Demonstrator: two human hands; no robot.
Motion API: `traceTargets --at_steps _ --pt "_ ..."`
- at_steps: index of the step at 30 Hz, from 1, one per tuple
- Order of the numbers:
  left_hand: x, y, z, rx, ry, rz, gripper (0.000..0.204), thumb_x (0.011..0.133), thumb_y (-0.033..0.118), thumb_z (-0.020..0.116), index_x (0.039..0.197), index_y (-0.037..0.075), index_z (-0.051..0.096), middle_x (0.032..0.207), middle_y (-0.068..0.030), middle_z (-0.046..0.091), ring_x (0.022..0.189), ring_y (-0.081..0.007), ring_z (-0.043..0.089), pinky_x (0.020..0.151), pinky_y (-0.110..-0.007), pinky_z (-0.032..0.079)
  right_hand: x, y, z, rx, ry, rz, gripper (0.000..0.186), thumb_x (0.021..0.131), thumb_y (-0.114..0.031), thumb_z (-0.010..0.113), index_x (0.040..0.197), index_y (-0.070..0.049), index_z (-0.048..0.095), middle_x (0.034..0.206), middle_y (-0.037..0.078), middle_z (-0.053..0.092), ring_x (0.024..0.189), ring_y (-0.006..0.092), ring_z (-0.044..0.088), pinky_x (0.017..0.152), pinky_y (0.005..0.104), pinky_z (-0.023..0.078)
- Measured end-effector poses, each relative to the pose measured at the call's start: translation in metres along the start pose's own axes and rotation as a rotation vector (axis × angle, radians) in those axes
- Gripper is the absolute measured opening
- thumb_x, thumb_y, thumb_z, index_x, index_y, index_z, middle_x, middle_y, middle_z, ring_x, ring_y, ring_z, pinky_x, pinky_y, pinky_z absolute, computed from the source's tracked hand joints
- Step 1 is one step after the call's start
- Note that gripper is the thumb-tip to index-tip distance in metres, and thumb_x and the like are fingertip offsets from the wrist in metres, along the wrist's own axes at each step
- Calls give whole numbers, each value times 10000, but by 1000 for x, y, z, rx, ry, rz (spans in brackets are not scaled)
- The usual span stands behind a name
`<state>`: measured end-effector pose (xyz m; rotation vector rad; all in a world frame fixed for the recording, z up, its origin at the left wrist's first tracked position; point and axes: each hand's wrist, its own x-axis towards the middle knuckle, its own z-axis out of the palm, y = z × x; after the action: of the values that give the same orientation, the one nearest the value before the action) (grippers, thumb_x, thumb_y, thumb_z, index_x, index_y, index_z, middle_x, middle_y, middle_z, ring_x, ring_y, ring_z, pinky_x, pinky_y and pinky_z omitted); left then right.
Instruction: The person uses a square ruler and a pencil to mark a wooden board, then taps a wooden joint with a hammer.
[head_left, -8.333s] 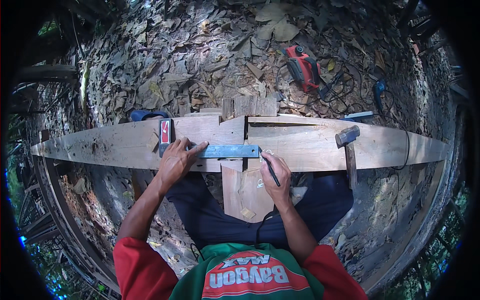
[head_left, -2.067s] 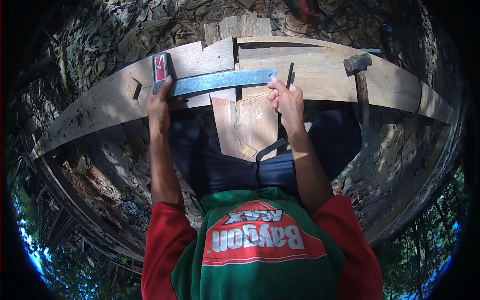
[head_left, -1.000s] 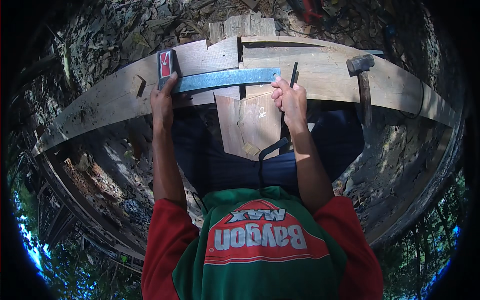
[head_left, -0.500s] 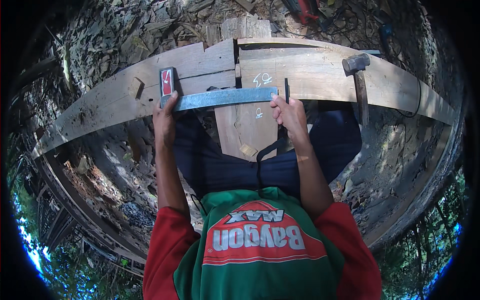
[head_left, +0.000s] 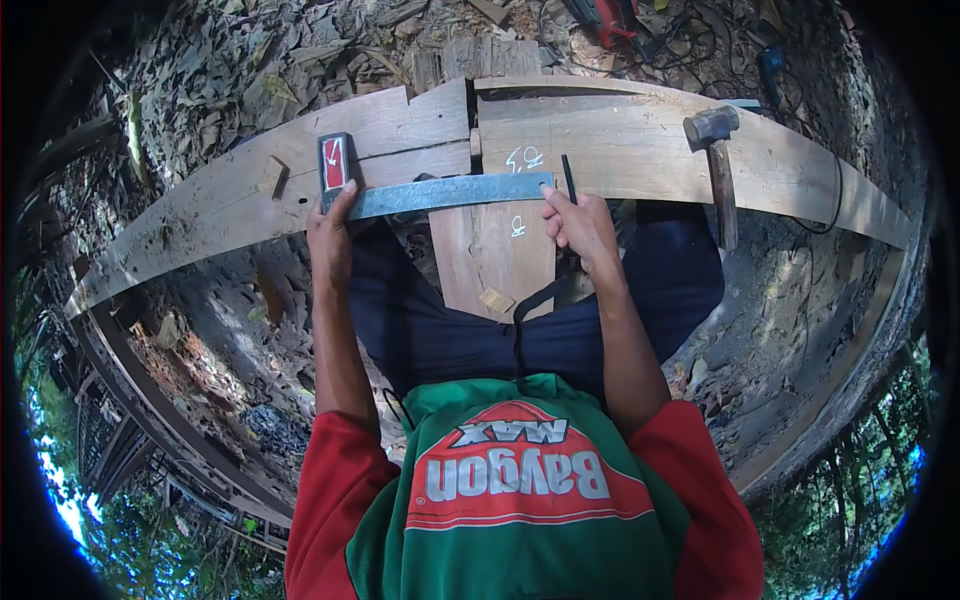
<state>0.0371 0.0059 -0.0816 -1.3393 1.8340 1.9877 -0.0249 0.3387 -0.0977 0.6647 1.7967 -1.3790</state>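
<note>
A try square (head_left: 440, 193) with a wide metal blade and a dark, red-faced stock lies across the joined planks. My left hand (head_left: 329, 238) is closed on the stock's lower end, its thumb on top. My right hand (head_left: 585, 228) pinches a thin black marking stick, like a pencil (head_left: 568, 178), which stands up past the blade's free end. The right thumb or finger is at the blade's tip. White handwritten marks show on the pale wooden plank (head_left: 600, 150) above and below the blade. A dark gap parts this plank from the left plank (head_left: 420, 125).
A hammer (head_left: 712, 127) with a wooden handle rests on the right side of the plank. A small wood block (head_left: 280, 176) sits on the left plank, and a wood chip (head_left: 496, 299) lies between my legs. A red power tool (head_left: 612, 22) with a cable lies among dry leaves beyond.
The pencil has tipped from upright to leaning left at its top. My right hand has shifted slightly, while the left hand and the try square stay nearly in place.
</note>
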Motion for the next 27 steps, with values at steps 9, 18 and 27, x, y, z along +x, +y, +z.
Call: traceTargets --at_steps 9,18,27 --pt "-1 -1 -3 23 23 0 342 933 315 711 1095 24 631 951 -41 661 834 -130 667 734 -313 600 -9 -36 -46 90 51 -114 559 1042 -442 419 1041 33 713 761 74 670 653 86 604 564 202 442" --pt "-1 5 1 24 -5 -19 354 921 313 725 1112 38 610 971 -50 660 857 -136 665 762 -340 597 24 -29 9 87 -228 -380 163 948 -67 603 1070 28 655 882 85 702 730 72 640 624 205 518" --pt "-1 3 1 34 10 0 336 932 309 705 1102 25 644 941 -66 704 818 -140 686 725 -312 601 38 -11 26 -125 -29 -496 217 867 -188 679 1015 -34 718 738 62 683 664 114 638 628 289 511"
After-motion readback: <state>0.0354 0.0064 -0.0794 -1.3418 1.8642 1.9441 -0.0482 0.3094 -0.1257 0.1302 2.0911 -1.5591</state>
